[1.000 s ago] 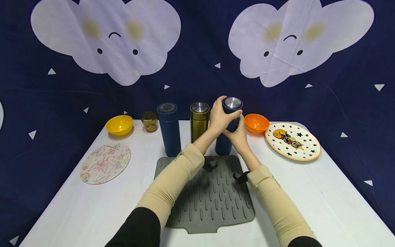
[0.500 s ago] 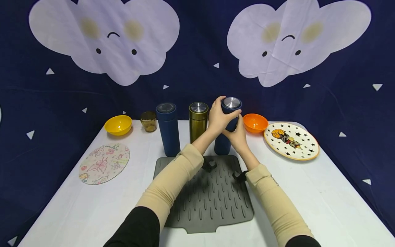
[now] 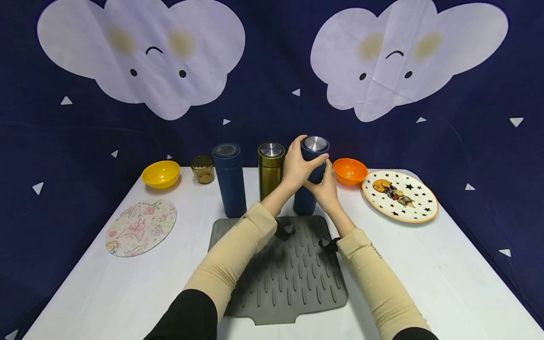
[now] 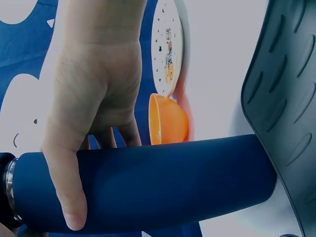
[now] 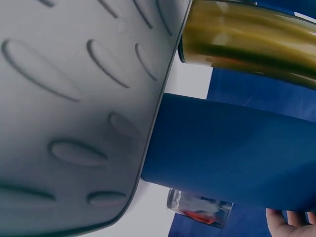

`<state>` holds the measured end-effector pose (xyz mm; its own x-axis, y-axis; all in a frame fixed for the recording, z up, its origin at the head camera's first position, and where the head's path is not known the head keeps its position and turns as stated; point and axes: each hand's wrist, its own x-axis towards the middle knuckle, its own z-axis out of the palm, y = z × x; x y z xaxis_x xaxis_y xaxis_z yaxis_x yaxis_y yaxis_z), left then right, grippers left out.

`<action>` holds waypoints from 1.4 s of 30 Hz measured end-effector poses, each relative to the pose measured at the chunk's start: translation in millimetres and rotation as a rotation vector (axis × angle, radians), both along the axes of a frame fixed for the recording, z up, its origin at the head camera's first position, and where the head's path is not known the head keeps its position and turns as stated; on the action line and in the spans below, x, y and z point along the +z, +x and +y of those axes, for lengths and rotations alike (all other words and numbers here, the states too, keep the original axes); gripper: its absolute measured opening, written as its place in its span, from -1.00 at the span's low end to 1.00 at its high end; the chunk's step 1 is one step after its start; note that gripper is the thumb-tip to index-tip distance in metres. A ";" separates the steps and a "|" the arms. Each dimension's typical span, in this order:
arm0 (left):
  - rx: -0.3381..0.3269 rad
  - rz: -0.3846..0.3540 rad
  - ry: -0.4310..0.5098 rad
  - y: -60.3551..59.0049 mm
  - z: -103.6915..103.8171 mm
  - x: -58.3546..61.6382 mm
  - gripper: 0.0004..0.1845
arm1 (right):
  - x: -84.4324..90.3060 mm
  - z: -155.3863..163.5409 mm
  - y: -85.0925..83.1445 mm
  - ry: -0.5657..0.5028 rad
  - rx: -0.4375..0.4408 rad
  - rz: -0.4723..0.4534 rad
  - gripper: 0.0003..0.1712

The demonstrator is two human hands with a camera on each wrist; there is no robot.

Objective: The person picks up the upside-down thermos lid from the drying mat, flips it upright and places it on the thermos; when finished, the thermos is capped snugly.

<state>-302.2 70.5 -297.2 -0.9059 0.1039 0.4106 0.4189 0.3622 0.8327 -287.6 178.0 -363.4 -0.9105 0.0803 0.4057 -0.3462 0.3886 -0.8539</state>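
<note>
Behind the grey ridged mat [image 3: 289,269], you are gripping the dark blue thermos [image 3: 307,198] with both hands. Your left hand [image 3: 297,167] is curling round its upper part just under the steel lid [image 3: 315,143], thumb across the front. Your right hand [image 3: 325,189] is wrapping the body lower down. Thermos is standing upright on the white table [image 3: 425,264], long axis vertical, lid up, between the gold thermos [image 3: 270,170] and the orange bowl [image 3: 350,170].

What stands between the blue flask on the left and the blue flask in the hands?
The gold flask stands between the left blue flask and the held blue flask, upright, with gaps on both sides; the head view shows it.
</note>
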 end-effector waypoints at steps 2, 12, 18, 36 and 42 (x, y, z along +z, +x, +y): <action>-0.003 0.008 -0.005 -0.5 0.3 -1.6 -0.18 | -0.4 0.2 0.9 -0.001 -0.001 0.002 0.05; 0.023 0.063 0.073 1.3 -0.8 -5.4 -0.22 | -0.4 -3.2 3.9 0.025 -0.021 0.013 0.06; 0.022 0.076 0.100 1.5 -2.0 -6.7 -0.23 | -2.1 -2.9 3.7 0.002 -0.021 0.020 0.05; 0.035 0.057 0.064 -4.1 6.2 -11.0 -0.21 | -3.9 1.1 -0.2 0.030 -0.015 -0.010 0.05; 0.011 0.053 0.138 -4.5 4.9 -12.3 -0.23 | -3.8 1.4 0.5 0.039 -0.025 -0.006 0.04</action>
